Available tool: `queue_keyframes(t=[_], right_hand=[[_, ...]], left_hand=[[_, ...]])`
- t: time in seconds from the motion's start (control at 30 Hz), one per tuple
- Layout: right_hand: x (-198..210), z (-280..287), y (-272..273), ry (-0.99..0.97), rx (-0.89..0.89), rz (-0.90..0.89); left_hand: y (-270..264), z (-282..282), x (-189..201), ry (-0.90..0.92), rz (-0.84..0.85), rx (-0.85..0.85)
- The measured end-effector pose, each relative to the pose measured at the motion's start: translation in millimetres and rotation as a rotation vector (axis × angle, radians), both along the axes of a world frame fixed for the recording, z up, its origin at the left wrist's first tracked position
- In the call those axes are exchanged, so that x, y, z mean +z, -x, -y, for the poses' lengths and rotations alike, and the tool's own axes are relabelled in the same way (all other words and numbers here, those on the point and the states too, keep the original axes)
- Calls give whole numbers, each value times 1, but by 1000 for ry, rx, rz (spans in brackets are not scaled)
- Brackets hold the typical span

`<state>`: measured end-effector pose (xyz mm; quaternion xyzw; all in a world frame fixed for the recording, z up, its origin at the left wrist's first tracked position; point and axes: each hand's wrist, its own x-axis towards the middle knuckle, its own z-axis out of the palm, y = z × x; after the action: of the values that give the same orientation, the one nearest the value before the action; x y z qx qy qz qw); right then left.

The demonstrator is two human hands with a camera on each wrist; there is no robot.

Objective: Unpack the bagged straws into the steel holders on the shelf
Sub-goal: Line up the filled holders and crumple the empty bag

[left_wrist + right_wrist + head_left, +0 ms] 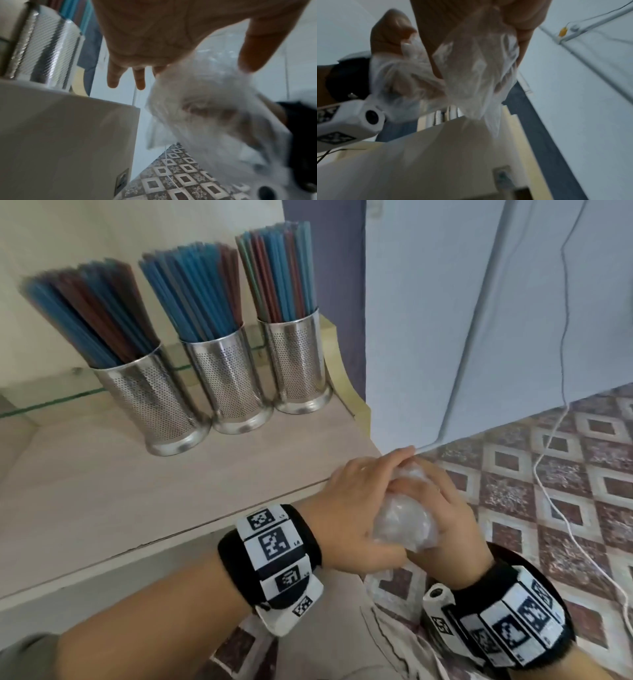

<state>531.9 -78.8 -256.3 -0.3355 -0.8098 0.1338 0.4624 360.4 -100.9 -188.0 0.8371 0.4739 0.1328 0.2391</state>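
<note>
Three steel holders (236, 378) standing in row on shelf (102, 491), toward its rear, each just beside next. Straws (195, 292) standing inside every holder, leaning left. Cabinet door (462, 320) hanging right of shelf. Crumpled bag (404, 525) sitting between left hand (356, 508) and right hand (448, 525), before shelf's front right corner, above floor (548, 474). Cable (561, 525) lying on floor at right.

No legible text or labels anywhere.

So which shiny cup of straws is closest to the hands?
The right steel holder, at the shelf's end by the white door. The hands, crumpling a clear plastic bag, sit off that end; the other two holders stand farther left.
</note>
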Motion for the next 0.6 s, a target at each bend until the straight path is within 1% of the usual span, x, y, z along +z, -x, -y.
queue_keyframes(t=[0.07, 0.13, 0.23, 0.3, 0.33, 0.4, 0.47, 0.5, 0.53, 0.6], right_hand=[[-15, 6, -28, 63, -63, 30], [-33, 13, -58, 186, -152, 100], [-72, 24, -100, 583, -356, 297], [-112, 35, -124, 863, -478, 438], [-131, 43, -133, 980, -518, 487], [-164, 60, -147, 1144, -575, 539], [-187, 76, -153, 1234, -618, 560], [-196, 81, -155, 1235, -646, 556], [-200, 84, -155, 1210, -683, 528], [-207, 81, -153, 1063, -784, 397]], left_hand=[[-7, -10, -8, -113, -115, -69], [-15, -22, -16, -177, -161, -52], [-26, -50, -26, -266, -284, 106], [-31, -66, -36, -333, -431, 185], [-32, -71, -42, -366, -498, 209], [-33, -74, -53, -449, -592, 234], [-34, -72, -60, -520, -627, 231], [-34, -71, -62, -538, -622, 227], [-34, -71, -64, -554, -606, 224], [-33, -71, -65, -568, -574, 223]])
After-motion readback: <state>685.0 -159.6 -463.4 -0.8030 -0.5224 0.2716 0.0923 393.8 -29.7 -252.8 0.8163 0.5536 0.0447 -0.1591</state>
